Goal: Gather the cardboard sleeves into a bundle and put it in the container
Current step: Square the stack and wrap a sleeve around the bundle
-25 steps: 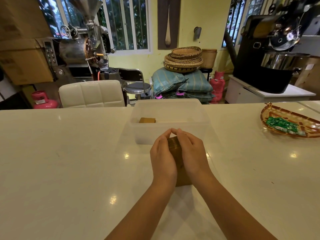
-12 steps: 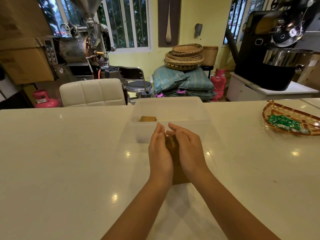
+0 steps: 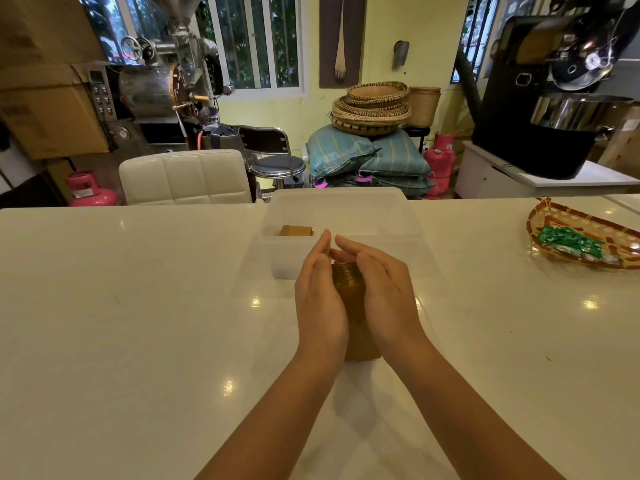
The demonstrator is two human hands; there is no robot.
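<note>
A stack of brown cardboard sleeves (image 3: 350, 299) stands on edge on the white table, pressed between my two palms. My left hand (image 3: 320, 303) lies flat against its left side, my right hand (image 3: 384, 292) against its right side, fingers stretched forward and almost touching above the far end. Most of the stack is hidden by my hands. Just beyond it sits a translucent white container (image 3: 408, 230), open on top. Another brown bundle of sleeves (image 3: 296, 231) lies in its left part.
A woven tray (image 3: 554, 221) with green packets (image 3: 568, 242) rests at the table's right edge. Behind the table stand a white padded chair (image 3: 187, 178), a metal stool (image 3: 277, 164), roasting machines, sacks and stacked baskets.
My fingers, curled over the far end of the stack a second ago, have straightened and spread forward. The palms still press the stack from both sides.
</note>
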